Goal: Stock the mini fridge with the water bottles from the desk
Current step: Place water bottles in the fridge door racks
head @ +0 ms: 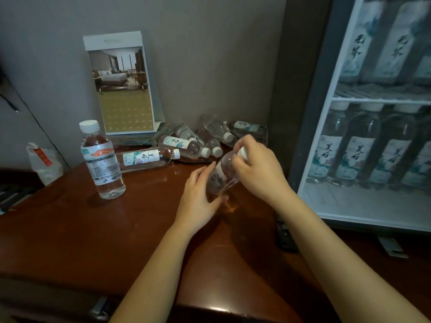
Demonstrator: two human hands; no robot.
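A clear water bottle (pixel 220 176) with a white cap is tilted above the brown desk (pixel 116 220). My right hand (pixel 258 170) grips it at the neck and cap. My left hand (pixel 199 199) cups its lower body and base. Behind them, several more water bottles (pixel 184 145) lie on their sides in a pile at the desk's back. At the right stands the open mini fridge (pixel 373 206), with rows of labelled bottles on its upper and lower shelves.
A taller upright bottle (pixel 102 159) with an orange and green label stands left of centre. A standing calendar card (pixel 121 85) leans by the wall. A small plastic bag (pixel 44 164) sits at the far left. A dark remote (pixel 285 236) lies by the fridge base.
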